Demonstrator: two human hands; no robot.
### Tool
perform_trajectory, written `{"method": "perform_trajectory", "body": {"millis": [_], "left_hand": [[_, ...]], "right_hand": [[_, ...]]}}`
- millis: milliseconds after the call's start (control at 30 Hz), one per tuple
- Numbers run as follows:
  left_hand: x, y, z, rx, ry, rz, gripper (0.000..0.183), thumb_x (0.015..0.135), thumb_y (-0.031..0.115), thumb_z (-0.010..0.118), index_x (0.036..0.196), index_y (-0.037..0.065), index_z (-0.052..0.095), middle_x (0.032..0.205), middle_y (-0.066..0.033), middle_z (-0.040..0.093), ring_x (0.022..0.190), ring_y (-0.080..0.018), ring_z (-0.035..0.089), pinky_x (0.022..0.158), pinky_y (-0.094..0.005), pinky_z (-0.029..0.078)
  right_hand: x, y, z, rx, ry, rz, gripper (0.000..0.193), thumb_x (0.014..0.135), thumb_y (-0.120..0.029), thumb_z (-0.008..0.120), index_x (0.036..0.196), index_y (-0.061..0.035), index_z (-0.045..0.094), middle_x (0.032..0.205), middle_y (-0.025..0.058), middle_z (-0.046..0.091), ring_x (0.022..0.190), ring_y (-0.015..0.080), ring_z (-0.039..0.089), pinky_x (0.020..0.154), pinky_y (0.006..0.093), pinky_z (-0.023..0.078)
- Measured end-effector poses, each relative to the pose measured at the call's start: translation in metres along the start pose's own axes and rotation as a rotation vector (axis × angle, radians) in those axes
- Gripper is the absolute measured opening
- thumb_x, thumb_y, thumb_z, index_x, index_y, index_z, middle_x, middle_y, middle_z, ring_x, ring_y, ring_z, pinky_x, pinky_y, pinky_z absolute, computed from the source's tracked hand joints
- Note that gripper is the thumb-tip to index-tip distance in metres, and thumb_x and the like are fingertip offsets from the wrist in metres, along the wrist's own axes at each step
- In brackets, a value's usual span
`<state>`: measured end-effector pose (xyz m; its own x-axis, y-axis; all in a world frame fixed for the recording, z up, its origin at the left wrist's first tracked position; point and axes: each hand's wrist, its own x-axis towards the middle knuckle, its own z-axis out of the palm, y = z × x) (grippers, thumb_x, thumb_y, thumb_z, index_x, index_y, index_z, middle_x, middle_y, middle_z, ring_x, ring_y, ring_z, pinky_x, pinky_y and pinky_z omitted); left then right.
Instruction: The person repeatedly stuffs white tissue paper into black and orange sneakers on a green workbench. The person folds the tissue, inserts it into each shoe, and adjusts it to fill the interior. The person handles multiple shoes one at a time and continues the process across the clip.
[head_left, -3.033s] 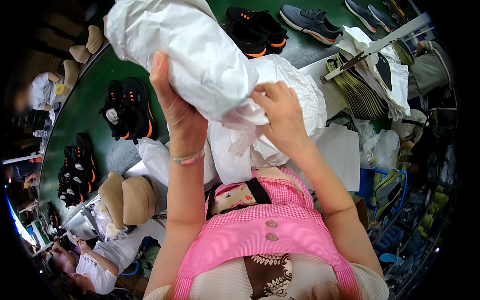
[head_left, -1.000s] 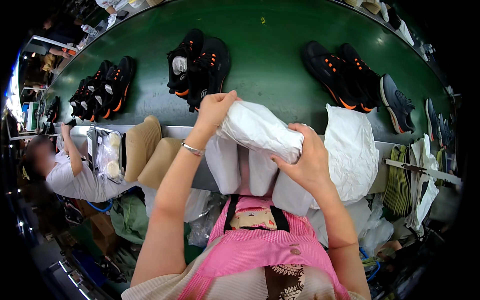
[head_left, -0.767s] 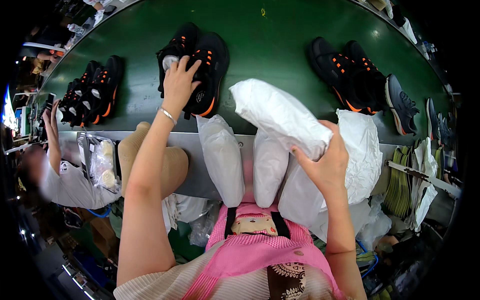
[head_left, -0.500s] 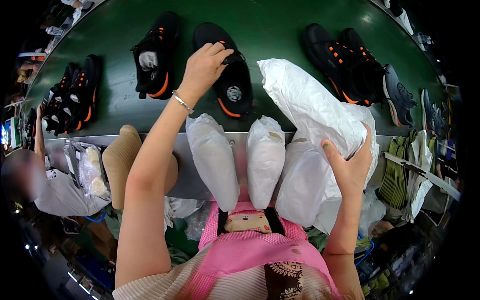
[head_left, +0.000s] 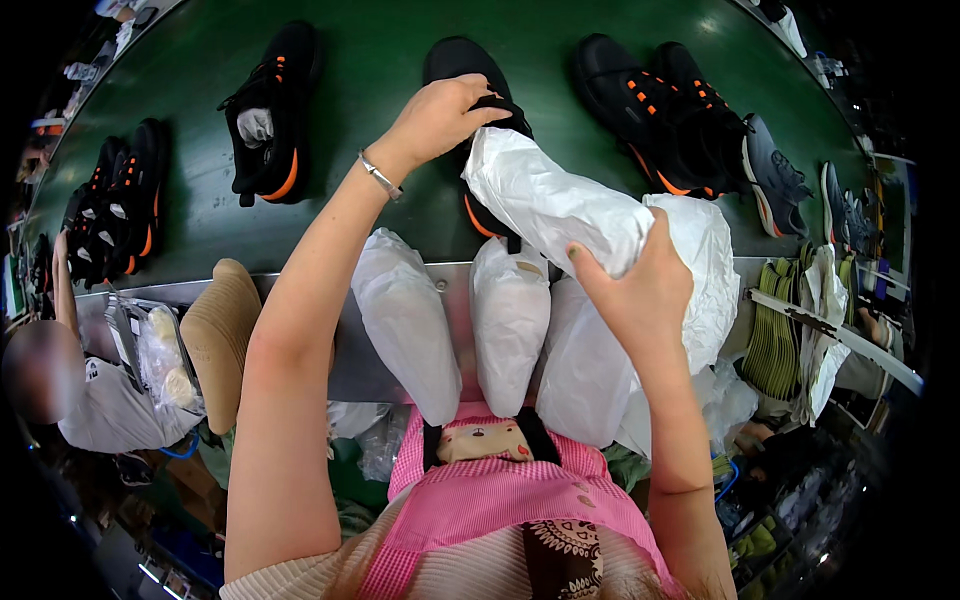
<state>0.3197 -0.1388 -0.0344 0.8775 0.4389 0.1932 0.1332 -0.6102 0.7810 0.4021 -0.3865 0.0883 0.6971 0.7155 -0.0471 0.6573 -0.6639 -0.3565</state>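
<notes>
My left hand (head_left: 440, 118) is closed on the tongue of a black sneaker (head_left: 466, 62) with orange trim, which lies toe away on the green work surface. In my right hand (head_left: 640, 290) is a long, crumpled wad of white paper (head_left: 560, 195). Its tip lies over the shoe's opening, close to my left fingers, and hides much of the inside. Another white paper piece (head_left: 705, 250) hangs beside my right wrist; whether that hand grips it too, I cannot tell. Left of the shoe is a similar black sneaker (head_left: 277, 160) with paper inside.
Several white paper-stuffed shapes (head_left: 405, 320) stand along the metal edge before me. More black sneakers (head_left: 640, 110) and a grey sneaker (head_left: 775, 180) are at right. Tan insoles (head_left: 215, 335) and green insoles (head_left: 775, 330) flank me. Another person (head_left: 130, 390) works at far left.
The white paper wad has moved left and now covers part of the shoe's opening. My left hand keeps hold of the tongue. The other shoes have shifted left in view.
</notes>
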Motion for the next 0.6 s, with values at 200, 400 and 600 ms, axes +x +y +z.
{"method": "perform_trajectory", "body": {"millis": [200, 400, 600], "left_hand": [[0.009, 0.026, 0.008, 0.11, -0.051, -0.011, 0.029, 0.084, 0.023, 0.064, 0.085, -0.006, 0.061, 0.077, -0.0149, 0.053, 0.068, -0.0321, 0.051, 0.063, -0.0349, 0.044], [0.009, 0.011, 0.003, 0.079, -0.043, -0.095, 0.027, 0.084, 0.024, 0.065, 0.089, -0.002, 0.066, 0.091, -0.0126, 0.063, 0.084, -0.031, 0.062, 0.074, -0.0324, 0.048], [-0.002, 0.004, 0.002, 0.037, -0.054, -0.093, 0.028, 0.085, 0.024, 0.065, 0.09, -0.004, 0.063, 0.089, -0.0143, 0.062, 0.084, -0.0309, 0.062, 0.073, -0.0308, 0.048]], "right_hand": [[0.023, -0.008, 0.037, -0.048, 0.116, -0.086, 0.063, 0.064, -0.037, 0.078, 0.103, 0.0032, 0.05, 0.082, 0.0162, 0.065, 0.068, 0.0311, 0.065, 0.059, 0.0384, 0.051], [0.058, -0.025, 0.092, 0.078, 0.137, -0.307, 0.062, 0.062, -0.037, 0.081, 0.099, 0.0004, 0.048, 0.093, 0.0154, 0.06, 0.089, 0.0324, 0.061, 0.07, 0.0432, 0.051], [0.08, 0.014, 0.073, 0.408, -0.34, -0.217, 0.096, 0.064, -0.041, 0.082, 0.135, 0.0057, 0.037, 0.128, 0.0234, 0.051, 0.12, 0.0334, 0.05, 0.098, 0.0361, 0.042]]}}
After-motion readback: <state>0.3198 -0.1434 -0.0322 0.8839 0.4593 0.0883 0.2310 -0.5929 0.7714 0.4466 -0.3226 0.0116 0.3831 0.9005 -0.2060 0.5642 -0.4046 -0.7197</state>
